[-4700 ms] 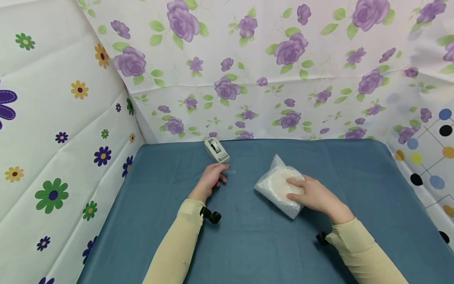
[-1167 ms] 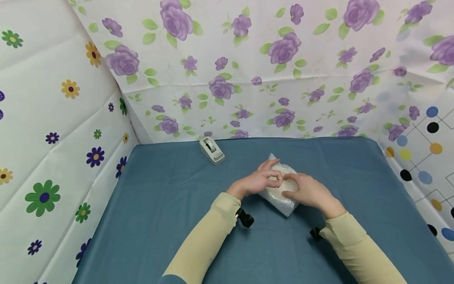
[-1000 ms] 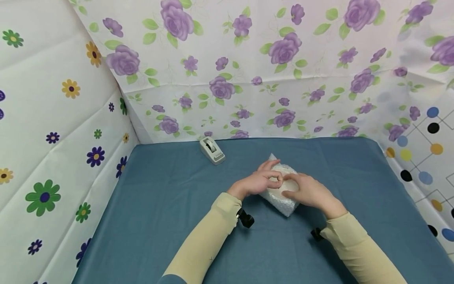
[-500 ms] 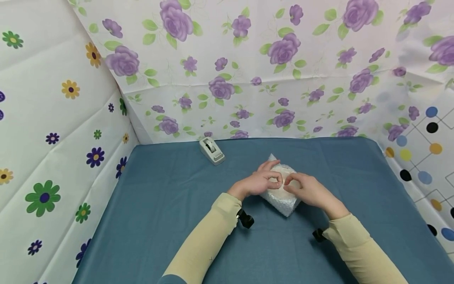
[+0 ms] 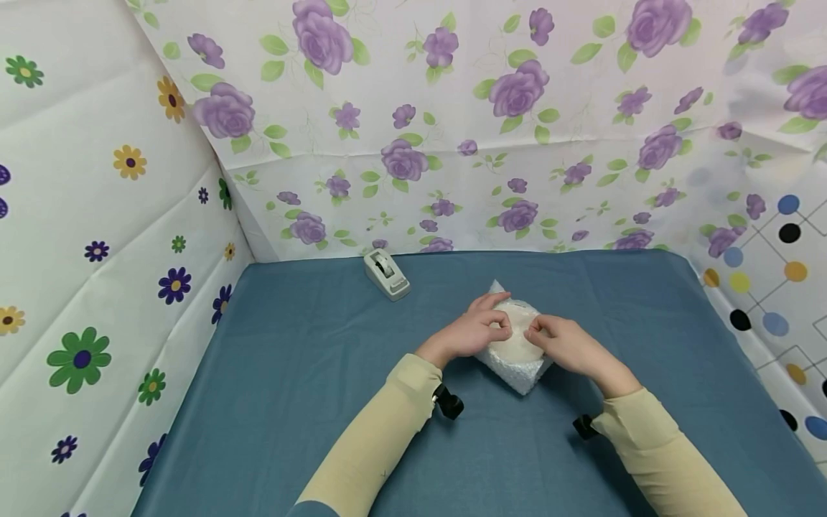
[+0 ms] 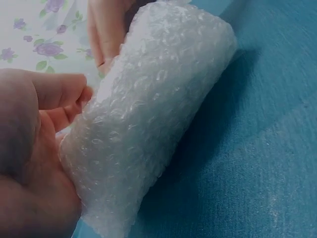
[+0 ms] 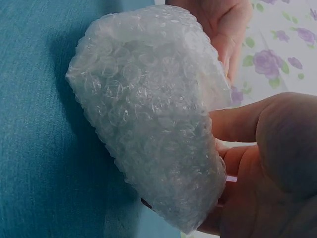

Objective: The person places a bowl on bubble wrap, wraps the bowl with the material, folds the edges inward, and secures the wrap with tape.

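A package in bubble wrap (image 5: 519, 373) lies on the blue cloth, its pale round top (image 5: 518, 346) facing up. My left hand (image 5: 468, 332) is at its left side. Thumb and index fingertips meet over the top, while other fingers reach along the far edge. My right hand (image 5: 571, 348) is at the right side, thumb and index tips together at the top's rim. In the right wrist view, the thumb touches the edge of the wrap (image 7: 148, 119). Whether a thin clear strip lies between the fingertips cannot be seen. A white tape dispenser (image 5: 387, 274) sits behind, to the left.
Blue cloth (image 5: 310, 373) covers the table. A rose-patterned sheet (image 5: 452, 165) hangs along the back edge, a flowered sheet (image 5: 123, 301) on the left and a dotted sheet (image 5: 769, 287) on the right. Small black cameras are strapped at both wrists.
My left hand has left the tape dispenser and come right to the package. In the last second my right thumb and index have closed together and drawn slightly right, away from the left fingertips.
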{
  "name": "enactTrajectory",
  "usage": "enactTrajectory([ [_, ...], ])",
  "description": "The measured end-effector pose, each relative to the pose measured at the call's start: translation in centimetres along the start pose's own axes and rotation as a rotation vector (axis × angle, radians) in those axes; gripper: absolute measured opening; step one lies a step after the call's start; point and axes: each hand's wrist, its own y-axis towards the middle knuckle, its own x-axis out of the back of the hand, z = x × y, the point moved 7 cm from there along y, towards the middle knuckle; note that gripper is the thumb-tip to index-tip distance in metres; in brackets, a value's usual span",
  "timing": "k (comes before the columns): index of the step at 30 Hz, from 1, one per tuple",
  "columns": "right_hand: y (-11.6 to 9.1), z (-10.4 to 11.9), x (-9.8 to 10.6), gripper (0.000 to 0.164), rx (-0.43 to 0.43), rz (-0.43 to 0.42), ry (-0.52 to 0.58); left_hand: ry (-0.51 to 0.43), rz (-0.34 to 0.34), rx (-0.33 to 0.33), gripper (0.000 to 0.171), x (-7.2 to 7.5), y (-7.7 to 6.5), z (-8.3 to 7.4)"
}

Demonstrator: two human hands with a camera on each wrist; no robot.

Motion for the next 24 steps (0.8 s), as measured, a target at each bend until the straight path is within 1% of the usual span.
enactTrajectory([
  [3, 0.2, 0.0, 0.0, 0.032, -0.008, -0.016, -0.019, 0.043, -0.035, 0.010, 0.032, 0.1, 0.1, 0.0],
  [6, 0.4, -0.1, -0.1, 0.034, -0.023, -0.039, -0.055, 0.111, -0.085, 0.033, 0.030, 0.1, 0.2, 0.0],
  [9, 0.6, 0.0, -0.2, 0.034, -0.045, -0.062, -0.095, 0.213, -0.148, 0.056, 0.031, 0.1, 0.3, -0.1],
  [12, 0.7, 0.2, -0.1, 0.031, -0.071, -0.079, -0.139, 0.319, -0.207, 0.090, 0.035, 0.0, 0.2, -0.3],
  [15, 0.8, 0.5, -0.1, 0.032, -0.098, -0.090, -0.180, 0.413, -0.252, 0.135, 0.039, -0.1, 0.2, -0.6],
  [18, 0.8, 0.8, 0.0, 0.037, -0.122, -0.102, -0.210, 0.515, -0.268, 0.175, 0.043, -0.2, 0.2, -0.8],
  [21, 0.9, 0.9, 0.0, 0.042, -0.132, -0.115, -0.234, 0.612, -0.258, 0.208, 0.046, -0.3, 0.3, -1.1],
  [24, 1.0, 0.9, 0.0, 0.042, -0.148, -0.127, -0.259, 0.697, -0.250, 0.237, 0.048, -0.4, 0.5, -1.5],
])
